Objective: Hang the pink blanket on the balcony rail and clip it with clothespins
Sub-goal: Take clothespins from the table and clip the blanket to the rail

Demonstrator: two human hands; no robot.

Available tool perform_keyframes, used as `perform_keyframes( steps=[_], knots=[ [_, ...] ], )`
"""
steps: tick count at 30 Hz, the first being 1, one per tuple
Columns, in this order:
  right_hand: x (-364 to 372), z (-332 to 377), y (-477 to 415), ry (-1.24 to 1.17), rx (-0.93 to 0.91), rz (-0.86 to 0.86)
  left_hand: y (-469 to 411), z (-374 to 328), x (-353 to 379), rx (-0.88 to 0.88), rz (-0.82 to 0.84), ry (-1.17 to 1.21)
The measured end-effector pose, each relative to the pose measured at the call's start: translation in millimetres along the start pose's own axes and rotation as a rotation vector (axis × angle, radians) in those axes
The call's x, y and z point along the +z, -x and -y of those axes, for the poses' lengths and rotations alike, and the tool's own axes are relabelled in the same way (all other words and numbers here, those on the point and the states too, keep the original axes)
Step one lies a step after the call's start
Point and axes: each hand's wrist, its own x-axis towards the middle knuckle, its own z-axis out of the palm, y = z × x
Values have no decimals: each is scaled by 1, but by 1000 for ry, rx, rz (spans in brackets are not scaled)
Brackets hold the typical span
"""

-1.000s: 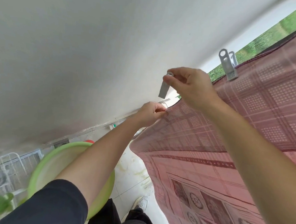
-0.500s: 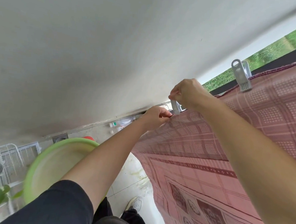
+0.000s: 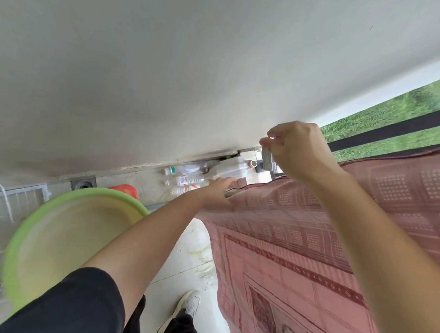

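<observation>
Pink blanket [image 3: 312,236] is hanging over the covered rail, soft, likely slipping | your left hand [image 3: 218,193] is pressing its hem, fingers straight | your right hand [image 3: 298,149] is pinching a clothespin [image 3: 266,161] above it.

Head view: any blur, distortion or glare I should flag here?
Head view: soft, even daylight, no glare; the green basin at left is motion-blurred; the wide lens curves the wall edge; the clothespin pinched in the right hand is slightly soft; the pink blanket pattern reads clearly.

The pink checked blanket [image 3: 311,249] hangs draped on the right. A grey clothespin [image 3: 266,162], pinched in the right hand [image 3: 298,150], stands just above its top edge.
</observation>
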Motion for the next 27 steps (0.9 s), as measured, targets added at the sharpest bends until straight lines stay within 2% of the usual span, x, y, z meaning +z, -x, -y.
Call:
perform_keyframes(
  steps=[3,8,10,13,18,24,27],
  knots=[
    [26,-5,-10,-18,64,-59,-23,10,-2,37,95,85],
    [51,-15,-22,-43,86,-150,-76,12,1,154,237,50],
    [58,-16,-25,-47,89,-138,-82,8,6,175,229,16],
    [62,-14,-24,-45,101,-105,-77,7,6,195,126,-35],
    [61,-13,-22,-114,136,-63,-67,14,-11,132,72,103],
    [67,-9,-24,-126,147,-37,-57,28,-31,171,68,363],
    [70,-7,-27,-122,165,-5,-51,27,-23,209,125,327]
  ],
)
